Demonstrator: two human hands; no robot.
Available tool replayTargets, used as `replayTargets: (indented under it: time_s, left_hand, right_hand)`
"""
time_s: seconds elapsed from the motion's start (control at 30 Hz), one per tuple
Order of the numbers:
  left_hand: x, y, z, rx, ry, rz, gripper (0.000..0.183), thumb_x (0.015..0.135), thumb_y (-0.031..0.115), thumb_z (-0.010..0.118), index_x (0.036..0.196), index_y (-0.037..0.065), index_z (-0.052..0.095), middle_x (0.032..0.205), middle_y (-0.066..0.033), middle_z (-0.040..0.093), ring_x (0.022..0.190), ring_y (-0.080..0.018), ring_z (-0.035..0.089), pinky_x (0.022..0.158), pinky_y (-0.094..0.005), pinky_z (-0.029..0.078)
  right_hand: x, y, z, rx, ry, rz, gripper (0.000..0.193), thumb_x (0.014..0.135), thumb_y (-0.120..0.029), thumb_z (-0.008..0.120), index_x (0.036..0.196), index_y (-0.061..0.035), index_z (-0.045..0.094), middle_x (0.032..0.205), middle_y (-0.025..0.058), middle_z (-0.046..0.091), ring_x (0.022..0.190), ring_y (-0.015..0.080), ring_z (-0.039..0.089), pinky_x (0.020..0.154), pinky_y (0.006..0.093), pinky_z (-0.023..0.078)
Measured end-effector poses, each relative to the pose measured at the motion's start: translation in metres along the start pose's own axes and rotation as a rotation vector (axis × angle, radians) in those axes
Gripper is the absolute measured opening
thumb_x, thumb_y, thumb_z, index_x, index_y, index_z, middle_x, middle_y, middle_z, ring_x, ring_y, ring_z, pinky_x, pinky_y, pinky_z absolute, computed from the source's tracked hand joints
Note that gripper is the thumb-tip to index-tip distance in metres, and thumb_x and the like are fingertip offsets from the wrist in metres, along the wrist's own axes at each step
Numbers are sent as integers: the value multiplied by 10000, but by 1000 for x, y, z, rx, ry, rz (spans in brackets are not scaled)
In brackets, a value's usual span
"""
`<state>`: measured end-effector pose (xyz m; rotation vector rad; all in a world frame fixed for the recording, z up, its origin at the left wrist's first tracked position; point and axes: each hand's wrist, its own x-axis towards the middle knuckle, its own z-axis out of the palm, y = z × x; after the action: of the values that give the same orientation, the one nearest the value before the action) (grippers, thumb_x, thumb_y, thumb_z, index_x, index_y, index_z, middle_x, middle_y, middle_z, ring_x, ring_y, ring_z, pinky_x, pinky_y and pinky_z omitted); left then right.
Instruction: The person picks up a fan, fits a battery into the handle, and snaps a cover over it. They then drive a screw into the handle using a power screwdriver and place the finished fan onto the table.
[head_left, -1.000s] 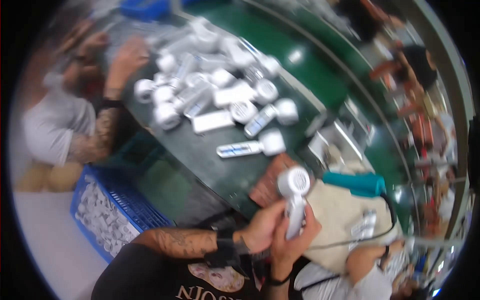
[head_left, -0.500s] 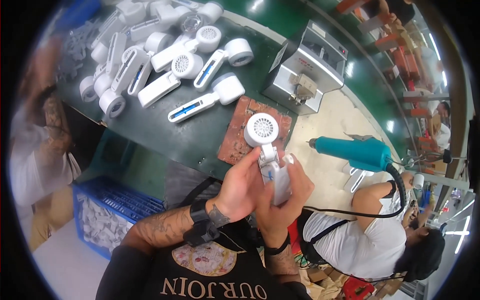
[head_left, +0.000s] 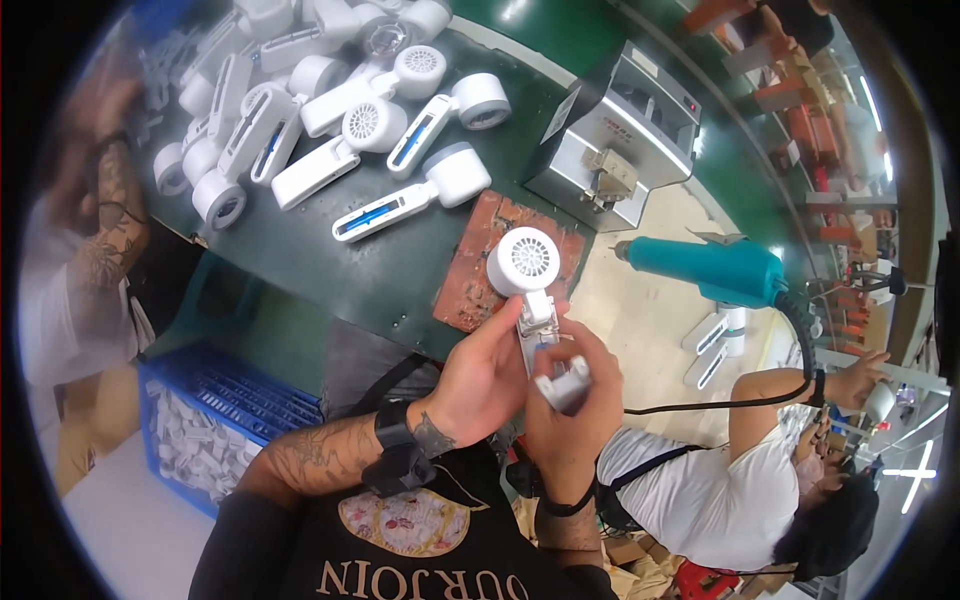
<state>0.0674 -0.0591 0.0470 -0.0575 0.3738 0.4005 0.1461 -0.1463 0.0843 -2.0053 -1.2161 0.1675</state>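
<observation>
Left hand [head_left: 487,375] grips handle of white handheld fan [head_left: 527,275], fingers wrapped; right hand [head_left: 570,405] pinches small white cover piece [head_left: 566,385] at handle's lower end. Fan's long axis runs 12 to 6, round head toward 12 over brown mat [head_left: 480,270] on bench [head_left: 400,280].

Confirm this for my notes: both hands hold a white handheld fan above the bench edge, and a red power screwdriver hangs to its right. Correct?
One detail is off. The power screwdriver hanging to the right is teal, not red, as the head view shows. The rest stands: the left hand and right hand both hold the white handheld fan above the bench edge.
</observation>
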Motion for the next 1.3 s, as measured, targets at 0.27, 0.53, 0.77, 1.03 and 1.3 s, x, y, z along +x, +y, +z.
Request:
replayTargets:
  time_s: [0.27,0.53,0.77,1.03,1.3]
  left_hand:
    - [-4,-3,8,27,-38,37,419,1061,310,413,1375,42,486,1235,-86,590,1161,-191,551,1046,-381,400]
    - [-5,-5,7,234,57,55,357,983,62,503,1337,17,504,1195,-88,610,1092,-206,590,981,-370,463]
    - [-3,-5,1,270,42,98,340,986,78,503,1318,8,510,1174,-110,619,1103,-247,592,1013,-408,454]
    - [-2,-6,10,86,100,90,457,1062,436,390,1284,67,543,1170,-73,623,1093,-199,596,979,-374,451]
    - [0,-10,6,106,65,61,535,1050,518,339,1318,92,521,1225,-52,613,1119,-192,590,1023,-375,434]
  right_hand:
    - [9,0,-8,17,34,132,392,789,32,691,1164,-59,626,901,122,619,815,265,633,715,352,495]
    - [4,3,-21,118,-75,103,487,781,53,688,1247,-8,560,938,72,593,865,164,582,804,289,466]
    - [8,-12,-33,315,-98,254,603,834,30,645,1402,29,442,1215,131,489,1069,187,521,891,303,434]
    - [19,-15,-10,-125,17,54,408,764,-62,774,1127,-2,598,993,137,567,846,268,606,693,355,493]
    - [24,-10,-1,-247,-63,-7,407,755,-120,790,1085,6,588,918,146,520,821,308,537,693,402,442]
